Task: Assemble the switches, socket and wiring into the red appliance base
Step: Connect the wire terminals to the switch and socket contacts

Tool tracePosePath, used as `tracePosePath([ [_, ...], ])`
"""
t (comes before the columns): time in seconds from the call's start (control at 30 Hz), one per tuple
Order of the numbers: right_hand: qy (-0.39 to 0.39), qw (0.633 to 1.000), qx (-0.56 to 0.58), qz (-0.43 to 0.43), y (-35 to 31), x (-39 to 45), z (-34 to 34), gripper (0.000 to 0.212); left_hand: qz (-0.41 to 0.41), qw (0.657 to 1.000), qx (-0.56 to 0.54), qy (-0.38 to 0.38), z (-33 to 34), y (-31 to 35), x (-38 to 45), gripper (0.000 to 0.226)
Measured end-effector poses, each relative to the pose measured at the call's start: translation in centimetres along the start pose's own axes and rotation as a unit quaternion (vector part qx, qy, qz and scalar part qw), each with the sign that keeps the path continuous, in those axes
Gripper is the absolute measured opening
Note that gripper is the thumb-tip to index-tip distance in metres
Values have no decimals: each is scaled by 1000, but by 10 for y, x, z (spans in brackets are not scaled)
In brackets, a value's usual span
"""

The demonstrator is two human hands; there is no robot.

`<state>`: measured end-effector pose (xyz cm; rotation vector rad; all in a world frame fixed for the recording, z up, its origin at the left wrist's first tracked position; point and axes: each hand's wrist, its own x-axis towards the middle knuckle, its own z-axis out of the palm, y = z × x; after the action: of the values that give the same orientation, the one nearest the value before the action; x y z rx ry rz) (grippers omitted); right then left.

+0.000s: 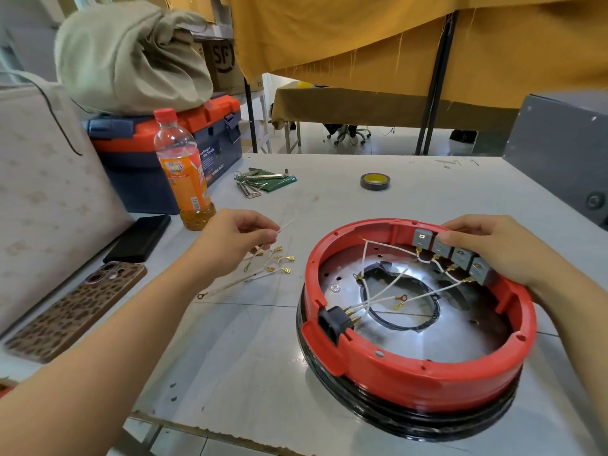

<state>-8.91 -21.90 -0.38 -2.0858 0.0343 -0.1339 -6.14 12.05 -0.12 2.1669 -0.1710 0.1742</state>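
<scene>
I am pinching a thin white wire [285, 226] between the fingertips of my left hand [235, 232], just above the loose wires [268, 266] lying on the table [250, 350]. My right hand [493, 246] is curling over the grey switches [452, 255] on the far rim of the red base [418, 370], thumb pressing one. The black socket [335, 319] is sitting in the near-left wall.

4 switches [451, 255], 1 socket [334, 319], 2 phones [138, 238]

Red base [418, 366] upturned on table; grey switches [452, 255], black socket [334, 319] seated, white wires [388, 291] inside.
</scene>
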Motion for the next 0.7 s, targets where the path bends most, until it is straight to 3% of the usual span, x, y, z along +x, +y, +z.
tracePosePath([
  [0.2,77,989,-107,-74,-7,-4,-3,15,36,996,-67,-37,4,32,-6,15],
  [0.3,93,986,-31,-134,-20,-13,-7,13,54,986,-113,-111,11,53,-10,16],
  [0.43,-8,972,156,-174,-35,-27,-3,26,90,966,-120,-212,29,75,-15,16],
  [0.53,-55,957,210,-191,-36,-29,1,27,109,958,-109,-242,43,85,-18,15],
  [0.7,-63,938,276,-202,-36,-30,-3,17,128,958,-79,-244,55,90,-16,14],
])
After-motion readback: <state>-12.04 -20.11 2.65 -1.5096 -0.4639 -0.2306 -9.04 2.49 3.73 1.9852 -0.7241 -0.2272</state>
